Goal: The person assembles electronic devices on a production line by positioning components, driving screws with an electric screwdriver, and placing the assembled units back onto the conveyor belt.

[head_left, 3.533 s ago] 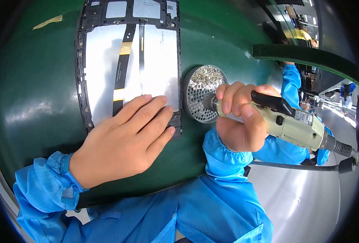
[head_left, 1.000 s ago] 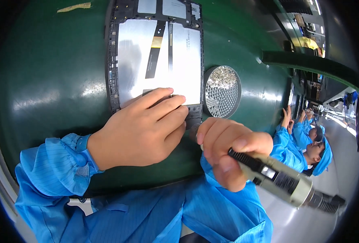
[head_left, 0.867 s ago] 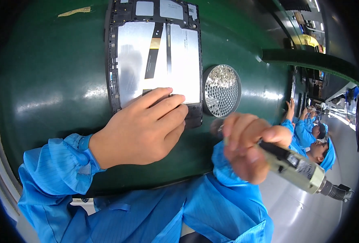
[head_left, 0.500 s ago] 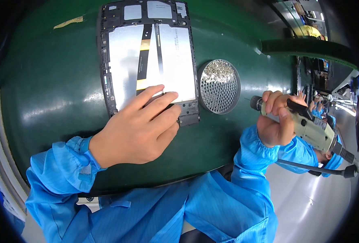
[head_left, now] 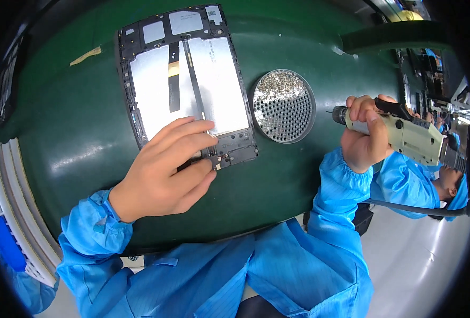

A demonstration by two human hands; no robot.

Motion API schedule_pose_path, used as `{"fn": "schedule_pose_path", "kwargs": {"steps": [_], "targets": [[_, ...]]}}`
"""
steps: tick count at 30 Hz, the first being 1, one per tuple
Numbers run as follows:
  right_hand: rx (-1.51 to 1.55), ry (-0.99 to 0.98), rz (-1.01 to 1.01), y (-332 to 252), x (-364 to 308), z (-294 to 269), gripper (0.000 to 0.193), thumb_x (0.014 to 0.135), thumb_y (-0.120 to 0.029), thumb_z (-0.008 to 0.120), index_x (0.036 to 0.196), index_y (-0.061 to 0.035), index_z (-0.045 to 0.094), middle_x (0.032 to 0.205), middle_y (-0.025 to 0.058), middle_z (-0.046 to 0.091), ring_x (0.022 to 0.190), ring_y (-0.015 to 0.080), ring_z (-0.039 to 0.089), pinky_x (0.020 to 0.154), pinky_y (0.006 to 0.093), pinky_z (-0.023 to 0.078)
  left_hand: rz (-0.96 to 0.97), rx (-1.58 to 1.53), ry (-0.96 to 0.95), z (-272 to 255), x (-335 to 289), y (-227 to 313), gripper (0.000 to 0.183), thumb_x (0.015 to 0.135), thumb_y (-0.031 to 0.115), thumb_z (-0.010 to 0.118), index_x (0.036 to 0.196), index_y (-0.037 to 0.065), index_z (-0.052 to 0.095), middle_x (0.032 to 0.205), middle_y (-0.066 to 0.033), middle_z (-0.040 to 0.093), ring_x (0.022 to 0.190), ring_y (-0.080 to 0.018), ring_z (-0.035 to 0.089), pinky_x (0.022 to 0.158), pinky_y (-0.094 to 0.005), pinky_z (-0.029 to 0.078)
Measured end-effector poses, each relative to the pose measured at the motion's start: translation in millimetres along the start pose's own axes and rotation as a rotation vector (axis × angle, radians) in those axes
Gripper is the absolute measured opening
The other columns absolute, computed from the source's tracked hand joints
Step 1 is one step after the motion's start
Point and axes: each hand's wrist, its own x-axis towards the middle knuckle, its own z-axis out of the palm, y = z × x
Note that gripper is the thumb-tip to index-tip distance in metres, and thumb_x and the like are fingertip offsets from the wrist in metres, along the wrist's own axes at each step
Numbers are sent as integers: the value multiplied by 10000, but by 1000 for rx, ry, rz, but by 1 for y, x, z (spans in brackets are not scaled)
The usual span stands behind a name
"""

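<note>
An opened tablet (head_left: 222, 90) lies on the green table, its silvery inner plate and black frame facing up and its top end tilted left. Across its lower end rests my left hand (head_left: 163, 169), fingers stretched out and slightly bent, hiding the lower left part. A dark flat strip runs down the plate toward the fingertips. My right hand (head_left: 370, 127) is wrapped round a pale green electric screwdriver (head_left: 412, 140), raised to the right with its thin bit pointing left. Between tablet and screwdriver sits a round screw tray (head_left: 285, 127), full of holes, with loose small screws heaped on its far side.
A torn piece of yellowish tape (head_left: 86, 55) lies on the table at the far left. White ridged trays (head_left: 20, 212) stand by the left edge. A dark green curved bar (head_left: 394, 37) crosses the far right. A co-worker in blue (head_left: 405, 185) sits beyond my right arm.
The tablet has turned a little, its top end swinging left. My left fingers have slid toward its lower end. The whole view has shifted slightly; the screwdriver stays raised in my right hand.
</note>
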Motion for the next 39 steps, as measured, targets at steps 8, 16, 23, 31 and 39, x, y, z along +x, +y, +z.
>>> {"fn": "schedule_pose_path", "kwargs": {"steps": [8, 16, 23, 31, 39], "targets": [[5, 45, 4, 1, -1, -6, 278, 772, 35, 575, 1046, 55, 534, 725, 122, 577, 605, 193, 550, 641, 398, 491, -74, 265, -82, 6, 2, 25, 361, 651, 45, 741, 1005, 32, 666, 1134, -215, 574, 1127, -411, 546, 950, -556, 436], [-21, 58, 33, 7, -5, -16, 289, 749, 61, 538, 1038, 47, 522, 770, 103, 569, 587, 172, 548, 629, 353, 502, -279, 683, 113, -9, 36, -32, 256, 812, 174, 662, 1063, 210, 699, 1273, -156, 497, 1227, -434, 419, 971, -665, 317], [-88, 96, 68, 5, -5, -10, 270, 775, 31, 557, 1043, 53, 525, 737, 79, 564, 594, 172, 538, 640, 377, 486, -407, 699, 46, -73, 83, -132, 286, 862, 151, 583, 1118, 217, 693, 1164, -120, 572, 1048, -354, 559, 824, -485, 492], [-108, 88, 108, 4, -6, -12, 264, 774, 44, 580, 1033, 44, 530, 762, 81, 571, 605, 174, 557, 643, 370, 495, -361, 805, 157, -79, 70, -145, 276, 831, 105, 607, 1091, 136, 697, 1154, -125, 605, 1104, -310, 554, 961, -446, 408], [-108, 104, 106, 12, -6, -13, 261, 781, 34, 589, 1035, 52, 532, 760, 80, 569, 611, 179, 561, 647, 375, 500, 1, 364, 546, -74, 89, -14, 216, 827, 31, 644, 1039, 7, 676, 1128, -150, 648, 1076, -259, 614, 937, -346, 470]]}}
